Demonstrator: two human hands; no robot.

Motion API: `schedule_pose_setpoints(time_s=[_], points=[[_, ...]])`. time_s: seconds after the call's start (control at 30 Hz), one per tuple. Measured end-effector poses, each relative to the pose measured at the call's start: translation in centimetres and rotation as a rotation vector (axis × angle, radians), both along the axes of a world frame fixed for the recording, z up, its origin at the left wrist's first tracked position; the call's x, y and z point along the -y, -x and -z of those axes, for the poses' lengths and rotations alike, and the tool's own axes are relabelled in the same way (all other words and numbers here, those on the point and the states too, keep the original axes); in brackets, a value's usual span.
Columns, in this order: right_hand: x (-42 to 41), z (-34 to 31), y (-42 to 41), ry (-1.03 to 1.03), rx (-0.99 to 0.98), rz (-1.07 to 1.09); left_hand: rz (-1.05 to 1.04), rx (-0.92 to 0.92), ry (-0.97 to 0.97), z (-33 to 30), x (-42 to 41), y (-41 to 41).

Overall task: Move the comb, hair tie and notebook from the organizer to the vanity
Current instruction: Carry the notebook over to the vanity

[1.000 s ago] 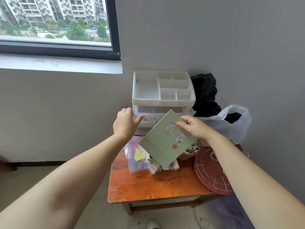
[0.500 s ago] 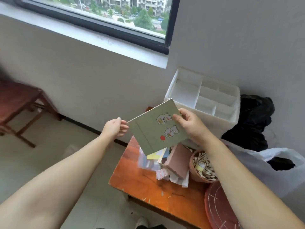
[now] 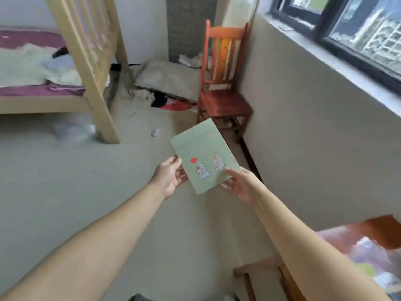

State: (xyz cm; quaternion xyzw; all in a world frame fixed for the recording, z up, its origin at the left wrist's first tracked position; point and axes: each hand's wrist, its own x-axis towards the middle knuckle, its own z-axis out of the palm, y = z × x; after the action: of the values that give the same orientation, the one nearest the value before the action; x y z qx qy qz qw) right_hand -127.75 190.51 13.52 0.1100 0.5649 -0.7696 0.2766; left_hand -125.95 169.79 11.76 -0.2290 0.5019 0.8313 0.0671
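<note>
A pale green notebook (image 3: 204, 155) with cartoon stickers and a red dot is held flat in the air over the floor, in the middle of the view. My left hand (image 3: 170, 177) grips its left edge, thumb on top. My right hand (image 3: 240, 185) holds its near right corner. The organizer, comb and hair tie are out of view.
A red wooden chair (image 3: 223, 83) stands against the wall ahead, under a window (image 3: 355, 29). A wooden bed frame (image 3: 86, 61) with purple bedding is at the left. Clothes and a cushion (image 3: 167, 77) lie on the floor. The orange table's corner (image 3: 355, 237) is at lower right.
The view has swung left, away from the table and organizer toward the chair and bed. The notebook came along, and my left hand now grips its edge too.
</note>
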Motion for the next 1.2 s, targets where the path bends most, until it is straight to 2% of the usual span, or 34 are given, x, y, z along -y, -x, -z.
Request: schedule_pose_setpoints(time_s=[0.13,0.27,0.57,0.83,1.03,1.2], points=[[14.2,-0.3,1.5,-0.114,-0.094,-0.257,-0.139,0.005,0.141,-0.5,15.6,-4.8],[27.8,-0.2,1.3,-0.177,-0.097,-0.493,-0.255,0.058,0.231,-1.0,27.7,-9.9],[55.7,1.0,0.1,-0.234,-0.185,-0.936,-0.579,0.132,0.181,-0.5,50.0,-20.0],[85.0,1.2,-2.0,-0.186,-0.229,-1.247,-0.874,0.172,0.175,-0.8,71.0,-25.9],[105.3,0.0,-7.7,-0.185,-0.279,-1.460,-1.170,0.226,0.133,-1.4,85.3,-31.8],[121.3,1.1,-14.7,-0.179,-0.330,-1.579,-1.258,0.229,0.145,0.0,98.0,-38.3]])
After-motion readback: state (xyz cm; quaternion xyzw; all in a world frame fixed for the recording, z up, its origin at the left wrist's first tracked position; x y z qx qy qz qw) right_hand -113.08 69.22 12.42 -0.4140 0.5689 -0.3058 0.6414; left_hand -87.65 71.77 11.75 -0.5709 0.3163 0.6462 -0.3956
